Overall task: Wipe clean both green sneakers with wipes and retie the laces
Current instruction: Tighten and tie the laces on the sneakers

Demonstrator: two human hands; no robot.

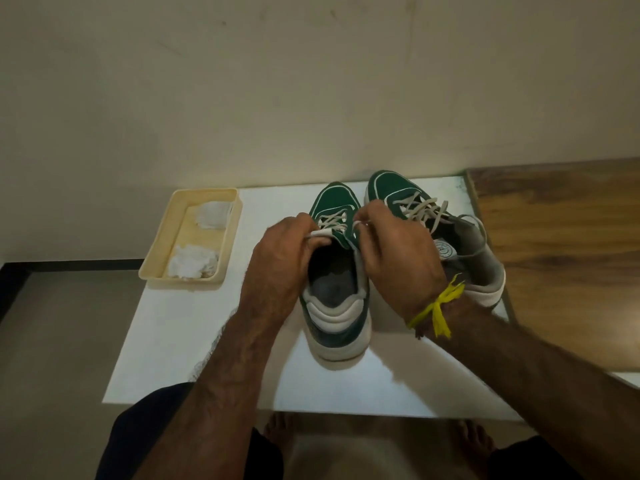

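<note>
Head view shows two green sneakers standing side by side on a white table, toes pointing toward the top of the frame. The left sneaker sits at frame centre, heel nearest the camera; the right sneaker is just beside it, toward the right of the frame, and its laces lie crossed but loose, with no bow visible.

Both hands work at the throat of the left sneaker. The left hand has its fingers curled round a pale lace end at the shoe's left edge. The right hand, with a yellow thread tied at the wrist, pinches the other lace end at the shoe's right edge; its fingertips are partly hidden, so the exact grip is hard to read.

At the left of the frame a cream tray holds two crumpled white wipes, well apart from the shoes.

Judging from the wipes lying in the tray, wiping looks finished and the step in hand is retying the left sneaker's lace. The next move probably calls for drawing both ends snug, crossing them over the tongue and forming a bow, keeping even tension so the shoe does not slide on the table. The right sneaker's laces would follow.
</note>
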